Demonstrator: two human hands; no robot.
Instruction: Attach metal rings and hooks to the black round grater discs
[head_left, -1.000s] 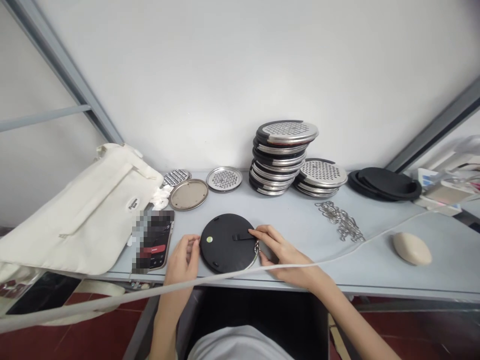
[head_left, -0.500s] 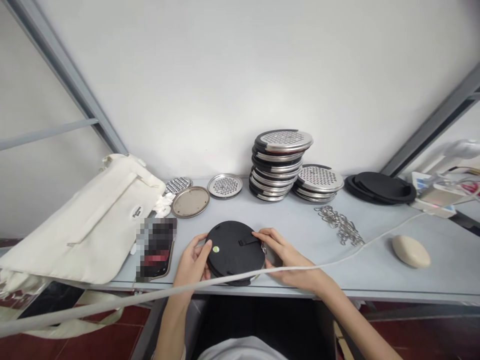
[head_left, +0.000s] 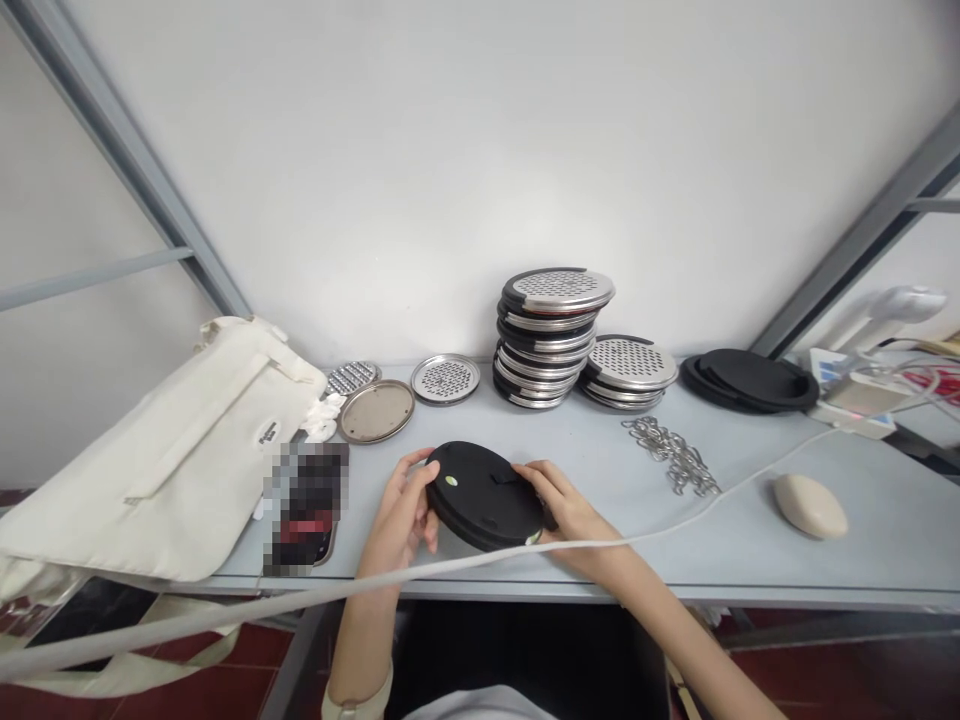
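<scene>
Between my two hands is a round black plastic disc [head_left: 487, 500], thick at the rim, with a small green-and-white sticker near its left edge. My left hand [head_left: 405, 505] grips the left edge, thumb on top and fingers underneath. On the opposite side, my right hand [head_left: 562, 510] has its fingertips on the top near the rim, the rest of its grip partly hidden. The disc tilts, its right side lower, just above the front of the desk. Beyond it stands a stack of round metal graters with black rims [head_left: 555, 335].
A lower grater pile [head_left: 634, 370] and black round parts [head_left: 750, 378] sit at the back. Metal clips [head_left: 671, 455], a beige soap-shaped object [head_left: 810, 505], loose metal discs [head_left: 375, 410], a phone [head_left: 307, 510] and a white bag [head_left: 165, 450] surround the hands. A white cable [head_left: 442, 563] crosses in front.
The disc has been raised and tilted, its right side dipping, and both hands have turned with it. The metal clip seen by my right hand is now hidden. The view has shifted slightly.
</scene>
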